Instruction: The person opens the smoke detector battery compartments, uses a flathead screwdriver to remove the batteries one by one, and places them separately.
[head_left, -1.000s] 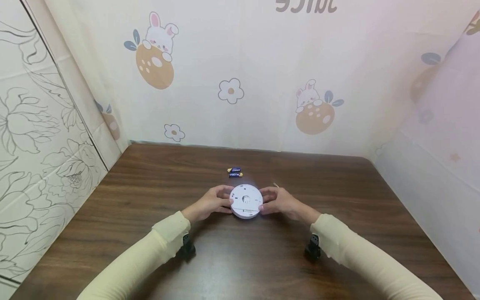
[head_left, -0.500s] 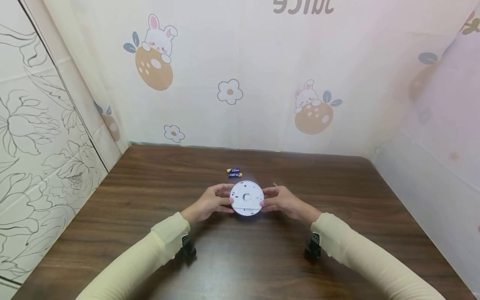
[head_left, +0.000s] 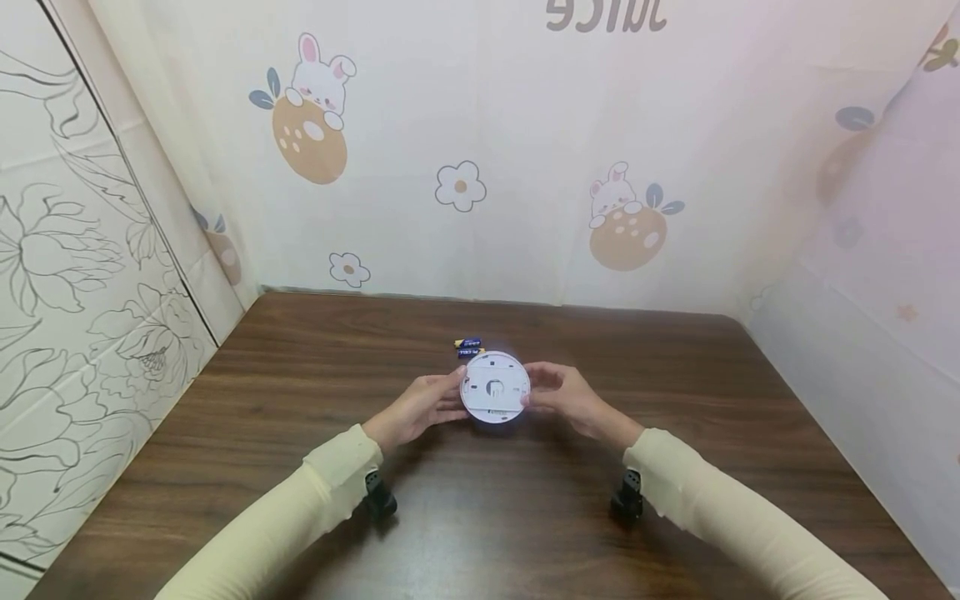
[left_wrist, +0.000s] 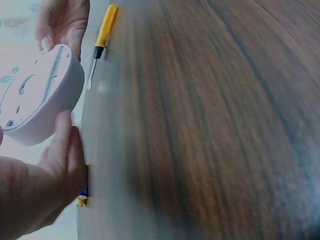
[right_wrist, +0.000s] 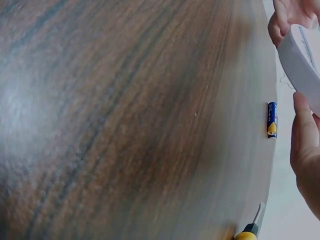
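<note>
A flat white disc-shaped device [head_left: 483, 403] is held up between both hands over the table. Its slotted face, with a round opening in the middle, faces the head camera. My left hand [head_left: 420, 406] grips the left side of the rim, thumb at the upper left edge and fingers lower down. On the right side, my right hand [head_left: 572, 400] grips the rim with the thumb on the face's edge. The device's smooth side wall [left_wrist: 70, 95] shows in the left wrist view. Just behind it lie two blue-and-yellow batteries [head_left: 468, 342], one partly covered by it.
A yellow-handled screwdriver [left_wrist: 106, 27] lies on the table by the right hand; the hand hides it in the head view. The brown wood table [head_left: 480, 517] meets a printed cloth backdrop [head_left: 525, 242] at its far edge.
The white device has risen and tilted so its slotted face turns more to the head camera. The left thumb has slid up along the rim. The right hand now covers the screwdriver tip.
</note>
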